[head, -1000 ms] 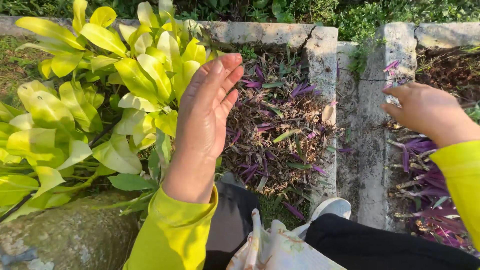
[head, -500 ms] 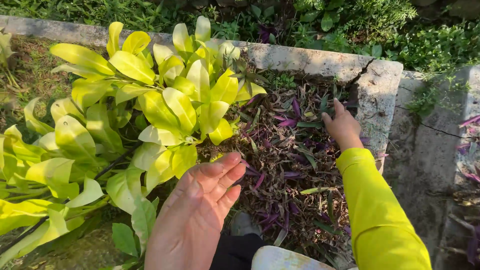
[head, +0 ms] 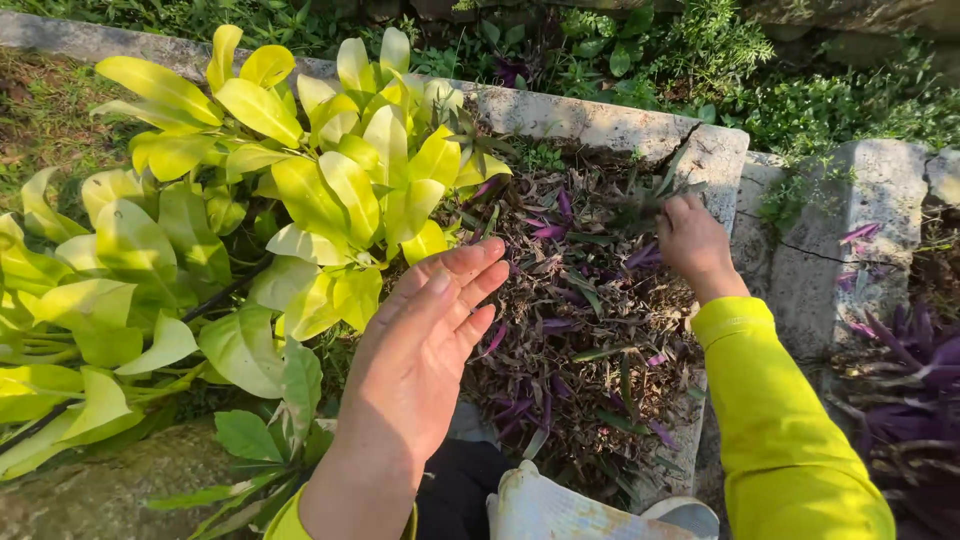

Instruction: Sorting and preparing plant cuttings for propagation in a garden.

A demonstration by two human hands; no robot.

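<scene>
Head view: right hand (head: 692,243) now down in the purple-leaved bed (head: 585,330), left hand (head: 425,355) lowered beside it.

Reached forward since a second ago, when held off to the side over the stone wall (head: 800,270); now set at the far corner of the bed, just under the cracked stone edge, knuckles up, fingers curled into the stems, apparently pinching some, though fingertips hidden, so grip not certain. Left hand dropped from up in front of the yellow-green shrub (head: 250,220) to the bed's near left edge, palm up, fingers pressed together and straight, holding nothing, close to the shrub's lower leaves. Suggests work shifted onto the bed itself. Bed: dense mat of narrow purple and dull green leaves mixed with dry brown litter, boxed by pale stone, shrub to its left, more purple plants beyond the wall on its right.
</scene>
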